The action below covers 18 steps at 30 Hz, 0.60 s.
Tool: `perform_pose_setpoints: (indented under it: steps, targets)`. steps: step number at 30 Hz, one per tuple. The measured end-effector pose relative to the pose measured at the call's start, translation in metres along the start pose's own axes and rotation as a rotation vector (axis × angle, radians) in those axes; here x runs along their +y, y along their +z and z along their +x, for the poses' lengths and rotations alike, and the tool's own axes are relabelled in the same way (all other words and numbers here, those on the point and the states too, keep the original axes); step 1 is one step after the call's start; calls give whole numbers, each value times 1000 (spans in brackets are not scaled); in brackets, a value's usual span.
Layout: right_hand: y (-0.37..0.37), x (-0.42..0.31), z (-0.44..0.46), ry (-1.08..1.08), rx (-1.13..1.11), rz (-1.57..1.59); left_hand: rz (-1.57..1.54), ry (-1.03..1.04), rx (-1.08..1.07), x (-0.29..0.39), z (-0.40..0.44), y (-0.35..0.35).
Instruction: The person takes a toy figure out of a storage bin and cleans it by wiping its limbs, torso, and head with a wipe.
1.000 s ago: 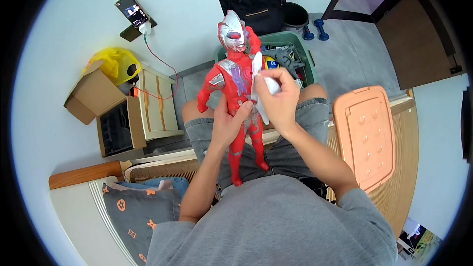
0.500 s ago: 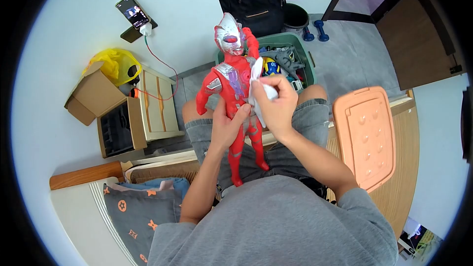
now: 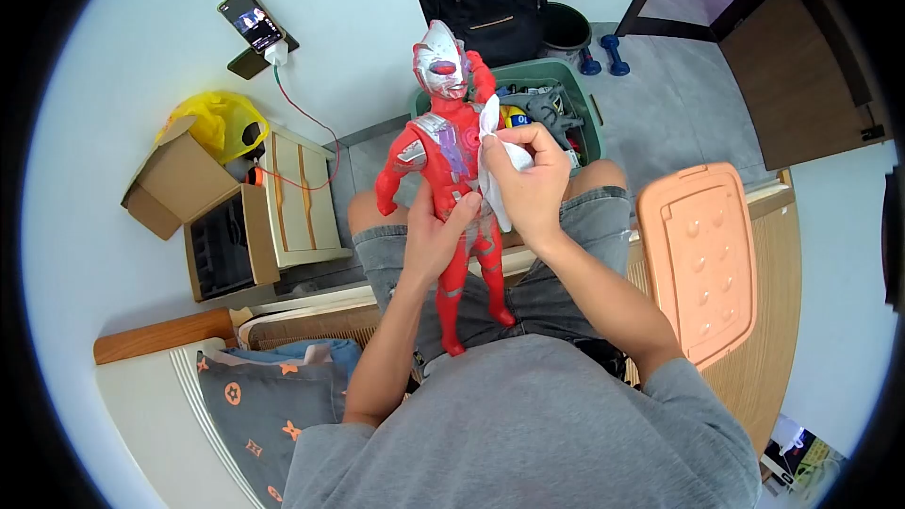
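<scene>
A large red and silver toy figure is held upright over my lap, its feet near my shirt. My left hand is closed round its waist, the thumb across the front. In my right hand a white cloth is pinched between thumb and fingers. The cloth lies against the side of the figure's chest, below its raised arm, and hangs down beside the waist. Part of the cloth is hidden behind my right fingers.
Beyond my knees stands a green bin holding several toys. An orange lid lies at the right. A cardboard box, a drawer cabinet and a wall-mounted phone with a red cable are at the left. A black backpack stands behind.
My right hand and the cloth have shifted slightly, down and then back up along the figure's chest. The figure has tilted a little, and my left hand keeps its hold.
</scene>
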State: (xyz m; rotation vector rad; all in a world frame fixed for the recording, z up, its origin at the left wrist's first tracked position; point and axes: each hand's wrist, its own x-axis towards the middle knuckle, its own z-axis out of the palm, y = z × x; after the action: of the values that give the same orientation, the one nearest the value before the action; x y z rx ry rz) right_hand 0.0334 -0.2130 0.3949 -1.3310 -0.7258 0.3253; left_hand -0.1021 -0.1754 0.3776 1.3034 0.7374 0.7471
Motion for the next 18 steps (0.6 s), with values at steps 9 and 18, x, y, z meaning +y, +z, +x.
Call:
perform_pose_setpoints:
  steps: [9,18]
  targets:
    - [0,-2,1,59,15,35,22,8,13,-1,-2,0]
    - [-7,-3,-17,388,-24,442,117,16,-2,13,-15,16]
